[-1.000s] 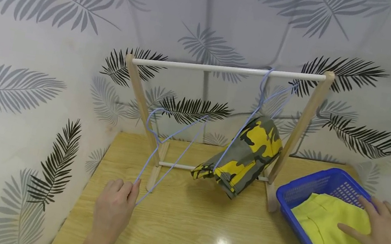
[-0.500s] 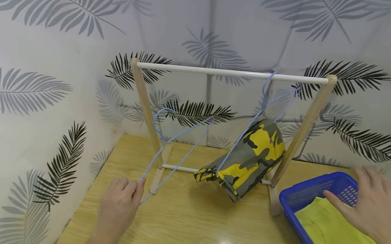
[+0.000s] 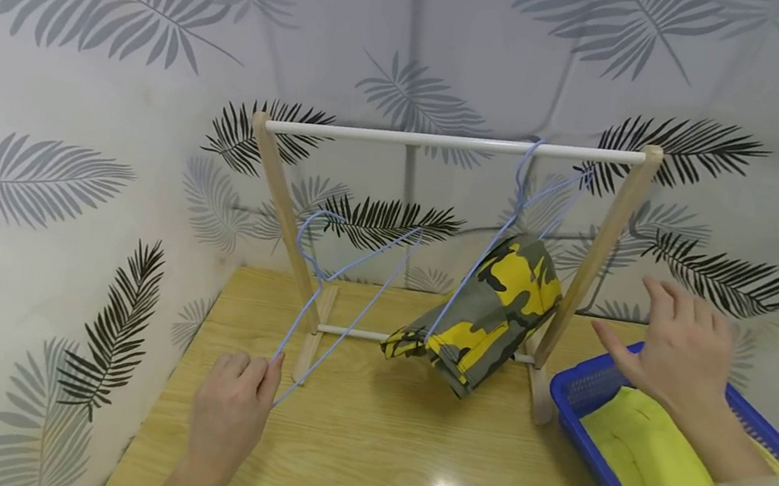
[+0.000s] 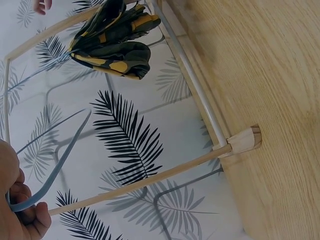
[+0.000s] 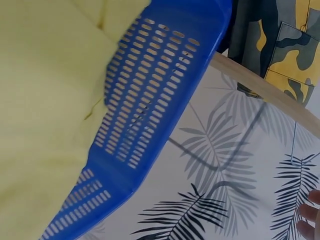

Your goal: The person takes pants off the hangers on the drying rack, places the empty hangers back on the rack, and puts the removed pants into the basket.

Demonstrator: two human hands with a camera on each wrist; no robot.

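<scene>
In the head view my left hand [image 3: 231, 413] grips one corner of a light blue wire hanger [image 3: 366, 307], its hook pointing up and away from me. The left wrist view shows my fingers [image 4: 30, 215] curled round that wire. My right hand [image 3: 683, 354] is raised over the far end of a blue plastic basket [image 3: 600, 451], thumb and fingers spread with nothing between them. Inside the basket lies a folded yellow garment [image 3: 657, 476], partly covered by my right forearm. Camouflage trousers [image 3: 501, 302] in grey, yellow and black hang folded over a second blue hanger [image 3: 481, 261].
A small wooden rack [image 3: 600, 249] with a white top rail [image 3: 412, 139] stands at the back of the wooden table [image 3: 356, 465]. The second hanger hooks over the rail's right part. Leaf-patterned wall covering [image 3: 80, 88] rises close behind the rack.
My right hand has lifted from over the yellow garment and moved left and away from me, past the basket's far end. My left hand stays in place with the hanger.
</scene>
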